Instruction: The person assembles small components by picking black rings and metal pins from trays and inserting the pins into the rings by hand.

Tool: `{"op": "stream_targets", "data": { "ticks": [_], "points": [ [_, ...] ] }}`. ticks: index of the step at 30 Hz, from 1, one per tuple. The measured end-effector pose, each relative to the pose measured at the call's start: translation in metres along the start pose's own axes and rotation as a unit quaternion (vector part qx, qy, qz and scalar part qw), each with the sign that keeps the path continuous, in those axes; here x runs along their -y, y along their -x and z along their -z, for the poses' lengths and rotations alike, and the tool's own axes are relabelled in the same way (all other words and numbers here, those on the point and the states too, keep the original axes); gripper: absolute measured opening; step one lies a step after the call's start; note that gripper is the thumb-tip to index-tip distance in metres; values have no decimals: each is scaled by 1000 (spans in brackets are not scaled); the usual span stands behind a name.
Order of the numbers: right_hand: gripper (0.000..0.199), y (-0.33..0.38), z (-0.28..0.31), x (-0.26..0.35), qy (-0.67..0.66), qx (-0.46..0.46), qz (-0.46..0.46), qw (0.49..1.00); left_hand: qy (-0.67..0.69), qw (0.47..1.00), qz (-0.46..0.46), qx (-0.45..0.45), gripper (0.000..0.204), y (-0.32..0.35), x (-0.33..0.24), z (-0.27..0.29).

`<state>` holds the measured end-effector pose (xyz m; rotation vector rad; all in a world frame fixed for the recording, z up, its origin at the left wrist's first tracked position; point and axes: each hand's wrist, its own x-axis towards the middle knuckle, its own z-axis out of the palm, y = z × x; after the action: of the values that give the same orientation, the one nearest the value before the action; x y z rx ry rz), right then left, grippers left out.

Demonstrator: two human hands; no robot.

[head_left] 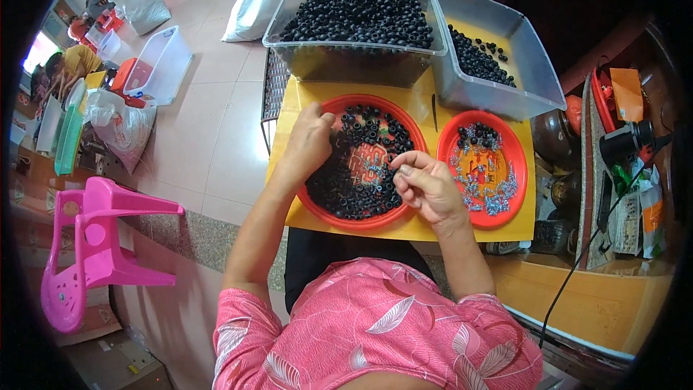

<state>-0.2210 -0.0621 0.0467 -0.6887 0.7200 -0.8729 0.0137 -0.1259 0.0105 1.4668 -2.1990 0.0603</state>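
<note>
A red round tray [361, 224] holds many small black ring-like pieces [354, 206], with a few silvery bits near its middle. My left hand [309, 141] is over its left rim, fingers curled closed; whatever they hold is hidden. At the tray's right side, my right hand [427, 184] has thumb and fingers pinched together, and anything between them is too small to name. Just right of this hand stands a smaller red oval tray [522, 173], with black pieces [480, 134] at its far end and small silvery metal parts [498, 206] around its floor.
Behind the trays stand a large clear bin [346, 65] heaped with black pieces and a second clear bin [498, 105] partly filled. A thin dark tool [434, 112] lies on the yellow tabletop [404, 230]. A pink stool [108, 238] is at left; a black cable [577, 267] hangs at right.
</note>
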Motion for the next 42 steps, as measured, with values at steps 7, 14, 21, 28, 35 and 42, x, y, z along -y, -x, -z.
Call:
{"op": "stream_targets", "data": {
  "ticks": [7, 14, 21, 28, 35, 42],
  "points": [
    [13, -2, -25, -25, 60, 39, -17, 997, 743, 630, 220, -50, 18, 52, -44, 34],
    [22, 4, -59, -29, 251, 81, 72, 962, 649, 743, 107, -126, 19, 81, -62, 49],
    [19, 7, -49, -29, 239, 160, 25, 957, 497, 862, 8, -95, 25, 91, -71, 69],
    [15, 12, -34, -40, 267, 215, 45, 938, 410, 907, -33, -89, 23, 103, -83, 70],
    [15, 24, -48, -34, 192, 120, -7, 974, 412, 890, 17, -193, 20, 110, -93, 56],
    [18, 29, -40, -47, 60, 166, -35, 984, 411, 895, -18, -172, 21, 112, -102, 56]
  ]
}}
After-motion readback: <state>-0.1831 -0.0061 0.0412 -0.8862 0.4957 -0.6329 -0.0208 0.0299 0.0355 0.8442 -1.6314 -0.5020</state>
